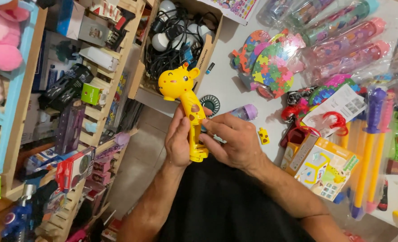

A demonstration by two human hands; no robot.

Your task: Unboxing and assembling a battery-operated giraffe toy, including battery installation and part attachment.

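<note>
A yellow toy giraffe with a long spotted neck stands upright between both hands, head at the top. My left hand wraps the neck and handle from the left. My right hand presses its fingertips against the neck from the right, near the lower half. The toy's base sticks out just below my hands, over my dark shirt.
A white table holds an open cardboard box of cables and bulbs, colourful foam puzzles, wrapped bottles, a yellow toy carton and long water squirters. Wooden shelves of boxed goods stand on the left.
</note>
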